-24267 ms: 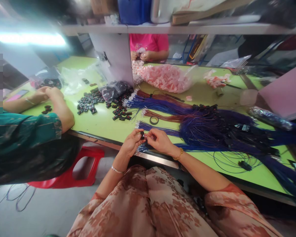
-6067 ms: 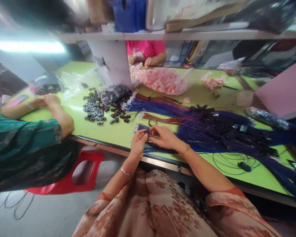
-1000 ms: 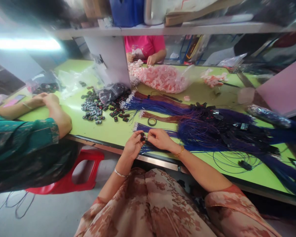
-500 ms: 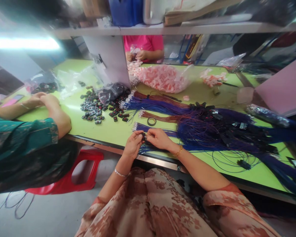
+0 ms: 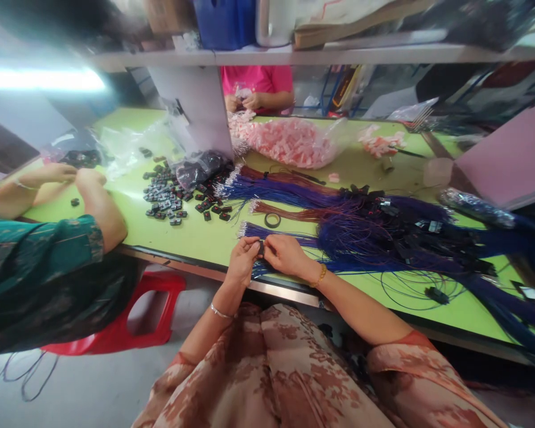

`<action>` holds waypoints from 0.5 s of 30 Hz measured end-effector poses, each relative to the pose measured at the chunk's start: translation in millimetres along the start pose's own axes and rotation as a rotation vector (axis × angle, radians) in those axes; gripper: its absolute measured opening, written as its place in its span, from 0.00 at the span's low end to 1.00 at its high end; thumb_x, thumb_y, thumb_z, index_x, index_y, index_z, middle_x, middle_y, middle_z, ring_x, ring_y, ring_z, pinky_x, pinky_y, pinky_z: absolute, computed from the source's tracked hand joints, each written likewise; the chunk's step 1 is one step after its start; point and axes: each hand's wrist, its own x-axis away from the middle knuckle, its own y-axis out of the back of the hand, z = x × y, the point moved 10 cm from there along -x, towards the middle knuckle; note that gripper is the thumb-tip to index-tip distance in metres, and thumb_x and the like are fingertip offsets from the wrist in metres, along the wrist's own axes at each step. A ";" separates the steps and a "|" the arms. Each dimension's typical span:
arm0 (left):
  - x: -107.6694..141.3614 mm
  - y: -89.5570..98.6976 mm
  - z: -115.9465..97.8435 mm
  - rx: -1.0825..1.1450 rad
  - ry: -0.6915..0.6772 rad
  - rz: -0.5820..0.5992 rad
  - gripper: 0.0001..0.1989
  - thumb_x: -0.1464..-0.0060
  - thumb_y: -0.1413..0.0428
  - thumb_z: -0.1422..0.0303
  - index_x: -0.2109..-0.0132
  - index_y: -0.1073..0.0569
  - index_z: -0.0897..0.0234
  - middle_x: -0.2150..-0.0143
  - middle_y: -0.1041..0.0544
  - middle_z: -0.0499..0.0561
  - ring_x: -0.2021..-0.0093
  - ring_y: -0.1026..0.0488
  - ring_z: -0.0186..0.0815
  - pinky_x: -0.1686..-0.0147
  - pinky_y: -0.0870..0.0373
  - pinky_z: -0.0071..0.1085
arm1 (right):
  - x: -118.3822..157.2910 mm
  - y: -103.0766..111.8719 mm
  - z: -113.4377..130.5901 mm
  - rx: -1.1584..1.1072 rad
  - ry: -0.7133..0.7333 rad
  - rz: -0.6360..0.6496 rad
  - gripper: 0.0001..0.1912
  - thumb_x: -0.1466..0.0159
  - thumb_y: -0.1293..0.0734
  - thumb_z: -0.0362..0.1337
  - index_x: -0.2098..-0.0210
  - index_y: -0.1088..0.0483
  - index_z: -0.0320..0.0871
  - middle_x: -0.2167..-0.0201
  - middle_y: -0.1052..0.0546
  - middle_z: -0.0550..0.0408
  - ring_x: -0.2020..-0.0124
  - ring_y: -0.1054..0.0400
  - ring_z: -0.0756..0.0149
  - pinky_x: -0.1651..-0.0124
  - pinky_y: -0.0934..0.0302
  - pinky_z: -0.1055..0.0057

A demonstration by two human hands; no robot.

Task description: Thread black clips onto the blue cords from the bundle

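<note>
Near the table's front edge, my left hand (image 5: pixel 242 259) pinches a small black connector housing (image 5: pixel 261 247) between thumb and fingers. Close against its right side, my right hand (image 5: pixel 286 255) is closed too, fingertips pressed together; whatever they pinch is hidden. Under and behind my hands lie bundled blue-purple wires (image 5: pixel 303 239) with pale terminals (image 5: pixel 242 229) at their left ends. A brown wire bundle (image 5: pixel 285 210) and a dark tape ring (image 5: pixel 272 220) lie just beyond. Loose black connector housings (image 5: pixel 164 199) are heaped to the left.
A tangle of blue wires with black connectors (image 5: pixel 396 232) covers the right side. Across the table is a bag of pink parts (image 5: pixel 289 142), with a person in pink (image 5: pixel 258 83) behind. A co-worker's arm (image 5: pixel 100 202) rests at left. A shelf (image 5: pixel 339 55) spans overhead.
My hands stay together at the connector, with slight finger movement. The view has shifted a little. At left, the co-worker's hands have shifted, and a black piece now shows on the table near them.
</note>
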 end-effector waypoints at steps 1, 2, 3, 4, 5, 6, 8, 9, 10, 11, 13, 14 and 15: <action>-0.5 -0.1 0.8 0.003 0.003 -0.003 0.19 0.63 0.32 0.66 0.64 0.28 0.67 0.72 0.26 0.47 0.72 0.31 0.27 0.70 0.33 0.25 | -3.0 1.9 -2.6 -0.027 -0.007 0.020 0.09 0.38 0.40 0.35 0.72 0.32 0.40 0.76 0.28 0.54 0.75 0.40 0.69 0.70 0.53 0.73; -1.2 -0.2 1.5 0.012 0.007 -0.004 0.18 0.63 0.32 0.66 0.64 0.28 0.67 0.72 0.26 0.47 0.72 0.31 0.27 0.70 0.33 0.25 | -7.6 5.5 -7.6 -0.059 -0.019 0.030 0.10 0.37 0.41 0.36 0.71 0.31 0.40 0.75 0.27 0.54 0.74 0.39 0.70 0.70 0.52 0.73; -2.2 -0.2 1.9 0.026 0.010 -0.006 0.18 0.63 0.33 0.66 0.63 0.27 0.67 0.71 0.26 0.47 0.72 0.31 0.26 0.70 0.33 0.25 | -13.9 10.9 -15.8 -0.084 -0.042 0.026 0.11 0.35 0.42 0.36 0.70 0.30 0.40 0.74 0.26 0.54 0.73 0.38 0.70 0.69 0.50 0.74; -3.3 -0.1 2.0 0.040 0.012 -0.007 0.18 0.63 0.33 0.66 0.63 0.27 0.66 0.71 0.26 0.47 0.72 0.31 0.26 0.70 0.33 0.25 | -21.4 17.5 -27.7 -0.087 -0.082 0.010 0.13 0.34 0.43 0.37 0.68 0.30 0.41 0.72 0.25 0.54 0.72 0.36 0.69 0.67 0.49 0.74; -4.4 0.0 2.0 0.052 0.015 -0.007 0.18 0.63 0.33 0.66 0.63 0.27 0.66 0.71 0.26 0.47 0.71 0.31 0.26 0.70 0.33 0.25 | -29.3 24.7 -43.2 -0.055 -0.142 -0.017 0.13 0.34 0.43 0.37 0.67 0.29 0.41 0.70 0.25 0.53 0.69 0.35 0.68 0.66 0.47 0.74; -5.5 0.3 2.2 0.061 0.018 -0.007 0.17 0.63 0.33 0.67 0.63 0.27 0.66 0.70 0.27 0.47 0.71 0.31 0.26 0.69 0.33 0.25 | -36.8 30.5 -60.8 0.013 -0.215 -0.034 0.13 0.34 0.43 0.38 0.65 0.29 0.41 0.67 0.24 0.52 0.67 0.34 0.67 0.64 0.46 0.73; -6.9 1.2 3.3 0.068 0.030 -0.009 0.17 0.63 0.33 0.68 0.64 0.27 0.66 0.70 0.27 0.47 0.71 0.31 0.26 0.69 0.32 0.24 | -48.5 33.2 -96.2 0.193 -0.365 0.001 0.11 0.36 0.40 0.38 0.63 0.28 0.42 0.63 0.24 0.48 0.63 0.32 0.62 0.62 0.45 0.71; -7.2 1.8 4.0 0.067 0.034 -0.011 0.16 0.62 0.33 0.68 0.63 0.27 0.66 0.70 0.27 0.47 0.71 0.31 0.26 0.69 0.32 0.24 | -52.6 29.8 -110.6 0.261 -0.416 0.049 0.11 0.37 0.39 0.39 0.62 0.27 0.42 0.61 0.24 0.47 0.61 0.32 0.60 0.62 0.44 0.70; -7.2 2.5 4.5 0.067 0.036 -0.013 0.16 0.62 0.33 0.68 0.63 0.27 0.66 0.70 0.27 0.47 0.71 0.31 0.26 0.69 0.32 0.25 | -55.4 24.7 -122.0 0.309 -0.449 0.103 0.11 0.38 0.39 0.39 0.62 0.27 0.43 0.60 0.25 0.46 0.59 0.32 0.58 0.62 0.44 0.69; -7.1 2.9 5.1 0.066 0.037 -0.012 0.16 0.61 0.33 0.68 0.63 0.27 0.66 0.69 0.26 0.47 0.70 0.30 0.26 0.69 0.32 0.25 | -57.4 18.6 -129.8 0.337 -0.463 0.153 0.11 0.37 0.39 0.39 0.61 0.27 0.43 0.59 0.25 0.46 0.58 0.32 0.57 0.61 0.43 0.69; -6.5 3.0 6.0 0.065 0.038 -0.005 0.16 0.61 0.34 0.68 0.63 0.27 0.66 0.69 0.26 0.47 0.70 0.30 0.27 0.69 0.32 0.25 | -59.6 8.6 -136.2 0.366 -0.448 0.218 0.12 0.36 0.41 0.39 0.59 0.28 0.43 0.57 0.25 0.46 0.57 0.32 0.58 0.60 0.42 0.69; -6.3 2.6 6.4 0.065 0.037 0.000 0.16 0.61 0.34 0.68 0.63 0.27 0.66 0.69 0.26 0.47 0.70 0.30 0.27 0.69 0.32 0.25 | -60.1 5.7 -136.1 0.379 -0.428 0.232 0.13 0.35 0.42 0.38 0.58 0.29 0.43 0.57 0.25 0.46 0.57 0.31 0.58 0.60 0.42 0.68; -6.0 2.2 6.7 0.065 0.038 0.004 0.16 0.61 0.34 0.68 0.63 0.27 0.66 0.69 0.26 0.47 0.71 0.30 0.27 0.69 0.32 0.25 | -60.5 4.1 -134.8 0.393 -0.407 0.238 0.13 0.34 0.44 0.38 0.57 0.29 0.43 0.57 0.26 0.46 0.58 0.31 0.58 0.60 0.42 0.68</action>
